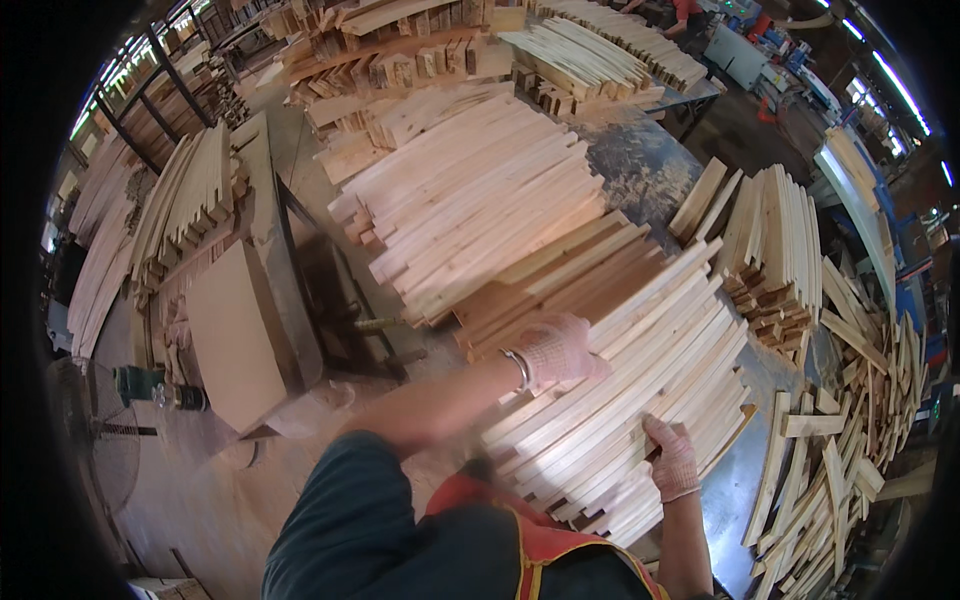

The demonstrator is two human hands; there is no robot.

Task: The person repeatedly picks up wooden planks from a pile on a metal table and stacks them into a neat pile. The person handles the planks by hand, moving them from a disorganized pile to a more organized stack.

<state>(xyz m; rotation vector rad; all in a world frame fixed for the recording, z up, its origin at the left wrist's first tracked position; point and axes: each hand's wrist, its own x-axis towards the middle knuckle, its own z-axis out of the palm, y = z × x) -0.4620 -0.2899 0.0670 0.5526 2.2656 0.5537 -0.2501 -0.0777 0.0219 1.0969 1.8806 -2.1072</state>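
A broad layer of pale wooden strips (640,370) lies side by side on a metal table in front of me. My left hand (560,352), in a light glove, reaches across its left side. The fingers are closed over the edge of a long wooden strip (655,307) at the far side of the layer; their tips are partly hidden. My right hand (672,460), gloved too, rests on the strips nearer my body, its thumb apart from the fingers. Just beyond lie darker reddish-brown strips (560,275).
A large stack of pale boards (480,185) stands farther off. Upright strips are bundled (775,245) at the right, above a heap of loose offcuts (840,450). On my left are a brown panel (235,335) and a fan (110,440). Another person's red sleeve (685,10) shows far away.
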